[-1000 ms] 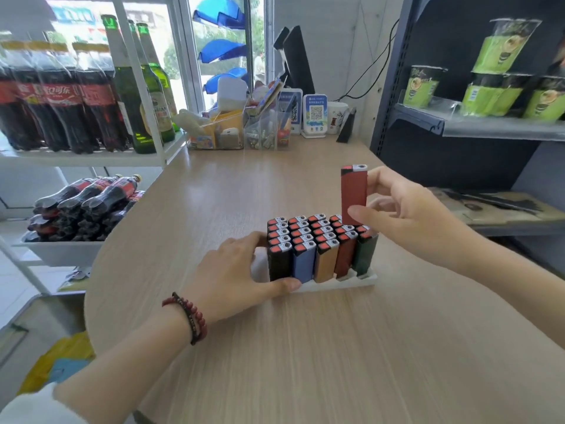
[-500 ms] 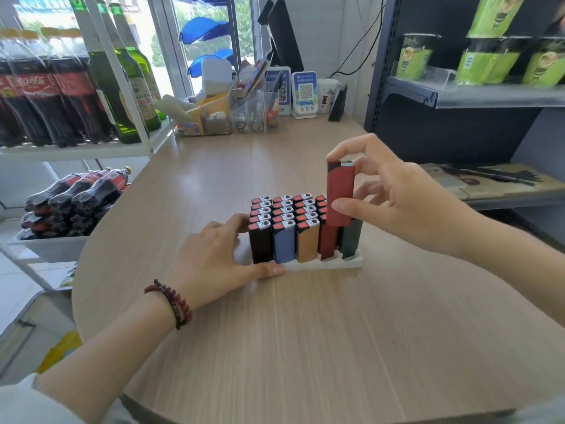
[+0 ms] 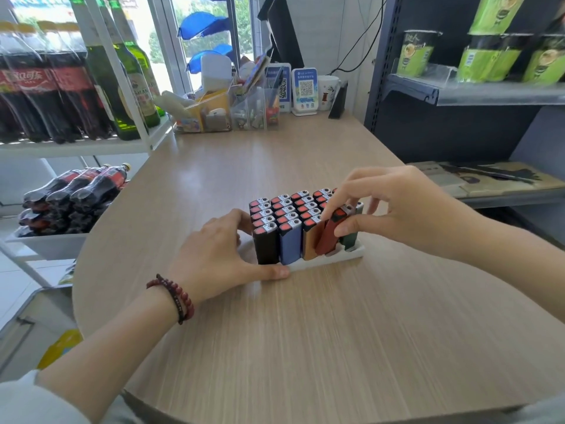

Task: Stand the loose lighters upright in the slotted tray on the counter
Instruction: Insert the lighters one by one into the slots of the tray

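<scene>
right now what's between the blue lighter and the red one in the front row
One upright orange-brown lighter stands between the blue lighter and the tilted red lighter the right hand pinches, per the head view.

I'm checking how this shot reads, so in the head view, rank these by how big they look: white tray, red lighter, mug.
1. white tray
2. red lighter and mug: about alike; the mug stands farther back, so no ranking between them.
</scene>
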The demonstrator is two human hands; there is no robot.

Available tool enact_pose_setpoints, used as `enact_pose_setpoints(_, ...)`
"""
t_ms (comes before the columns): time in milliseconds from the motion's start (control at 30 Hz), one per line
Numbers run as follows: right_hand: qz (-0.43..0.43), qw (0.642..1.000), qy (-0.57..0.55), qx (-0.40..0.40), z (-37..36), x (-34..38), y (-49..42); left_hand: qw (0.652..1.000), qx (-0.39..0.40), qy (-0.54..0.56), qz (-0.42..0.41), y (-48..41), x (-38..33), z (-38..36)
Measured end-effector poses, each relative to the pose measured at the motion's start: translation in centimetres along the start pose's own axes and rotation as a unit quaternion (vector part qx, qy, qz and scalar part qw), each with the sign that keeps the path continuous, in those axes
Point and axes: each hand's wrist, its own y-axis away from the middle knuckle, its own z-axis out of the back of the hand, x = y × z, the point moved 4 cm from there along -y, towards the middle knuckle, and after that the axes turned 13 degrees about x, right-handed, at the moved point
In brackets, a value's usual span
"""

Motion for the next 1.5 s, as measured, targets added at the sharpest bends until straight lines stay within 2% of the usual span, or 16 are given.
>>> enact_pose_setpoints(300, 0.004, 0.999, -0.016, -0.036, 0.4, -0.7, 0.4, 1.000, 0.000, -0.014, -0.011, 0.1, 0.0, 0.0)
enact_pose_setpoints(533, 0.001, 0.999, 0.024, -0.026, 0.0, -0.7, 0.5, 1.000, 0.001, -0.011, -0.011, 0.0, 0.3, -0.3)
enact_pose_setpoints(1100, 0.005, 1.000, 0.012, -0.024, -0.4, 0.1, 0.0, 1.000, 0.012, 0.016, 0.007, 0.1, 0.5, 0.1)
enact_pose_setpoints(1500, -0.020, 0.998, 0.035, -0.041, -0.2, -0.7, 0.4, 0.999, 0.025, -0.042, -0.017, 0.5, -0.1, -0.2)
